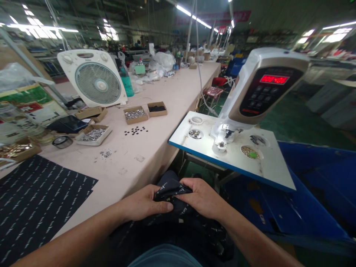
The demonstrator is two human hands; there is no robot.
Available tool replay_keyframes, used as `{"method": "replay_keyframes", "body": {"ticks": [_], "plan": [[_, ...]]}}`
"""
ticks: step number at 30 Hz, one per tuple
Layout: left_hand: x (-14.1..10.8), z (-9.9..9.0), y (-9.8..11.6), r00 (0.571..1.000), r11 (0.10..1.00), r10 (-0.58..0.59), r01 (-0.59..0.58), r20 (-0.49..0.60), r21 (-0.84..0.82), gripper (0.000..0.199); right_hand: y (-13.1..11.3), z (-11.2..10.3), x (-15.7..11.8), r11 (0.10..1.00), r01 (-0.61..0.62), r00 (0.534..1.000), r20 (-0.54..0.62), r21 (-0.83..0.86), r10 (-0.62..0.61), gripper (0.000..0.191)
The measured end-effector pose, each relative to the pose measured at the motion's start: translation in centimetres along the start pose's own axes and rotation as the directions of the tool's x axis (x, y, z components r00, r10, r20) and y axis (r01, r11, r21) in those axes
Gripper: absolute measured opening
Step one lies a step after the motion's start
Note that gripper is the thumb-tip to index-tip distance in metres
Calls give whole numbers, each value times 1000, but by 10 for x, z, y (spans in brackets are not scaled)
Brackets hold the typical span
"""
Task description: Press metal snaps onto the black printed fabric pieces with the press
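Fabric, dark with a small pale print (183, 211), lies bunched over the person's lap at the bottom centre of the frame. From where I stand, the left hand (139, 204) is closed on its near fold, thumb pressed on top, while the right hand (204, 196) pinches the upper edge just beside it, probably so that a short stretch stays taut and easy to look at. At right, a machine (258, 81) with a lit red display rises from a white board (203, 150), whose sunken cups seem meant to keep small parts near its head. On the table (125, 155), left of centre, open boxes (137, 120) and scattered dark discs (136, 130) sit within easy reach, presumably for quick picking. A patterned sheet (39, 200) is spread flat at lower left, and a fan (101, 86) faces the seat, likely for cooling.
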State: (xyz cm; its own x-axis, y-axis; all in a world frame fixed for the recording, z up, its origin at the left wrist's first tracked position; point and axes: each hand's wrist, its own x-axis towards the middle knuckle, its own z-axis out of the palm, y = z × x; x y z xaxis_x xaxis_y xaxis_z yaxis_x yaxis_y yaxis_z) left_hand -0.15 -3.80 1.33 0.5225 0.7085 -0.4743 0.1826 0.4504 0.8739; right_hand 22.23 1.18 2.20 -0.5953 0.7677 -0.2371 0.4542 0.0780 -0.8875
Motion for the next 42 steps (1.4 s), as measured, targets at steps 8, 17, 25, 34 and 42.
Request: {"method": "replay_keyframes", "body": {"ticks": [8, 17, 25, 34, 42], "plan": [[4, 1, -6, 993, 984, -46, 27, -108, -174, 33, -2, -6, -2, 998, 29, 996, 81, -59, -24, 21], [7, 6, -3, 987, 947, -48, -4, -154, -322, 35, 0, -10, -3, 994, 23, 996, 86, -110, -13, 8], [5, 4, -12, 988, 869, -115, 47, -107, -492, 32, 3, -10, -4, 974, -105, 972, 227, 200, 58, 22], [6, 3, -11, 998, 804, -30, 60, 61, -591, 44, 11, -11, -1, 920, -155, 966, 249, 360, 65, 31], [7, 7, -8, 999, 852, -34, 16, -25, -524, 40, 13, -14, 4, 940, -141, 965, 256, 310, 60, 40]]}}
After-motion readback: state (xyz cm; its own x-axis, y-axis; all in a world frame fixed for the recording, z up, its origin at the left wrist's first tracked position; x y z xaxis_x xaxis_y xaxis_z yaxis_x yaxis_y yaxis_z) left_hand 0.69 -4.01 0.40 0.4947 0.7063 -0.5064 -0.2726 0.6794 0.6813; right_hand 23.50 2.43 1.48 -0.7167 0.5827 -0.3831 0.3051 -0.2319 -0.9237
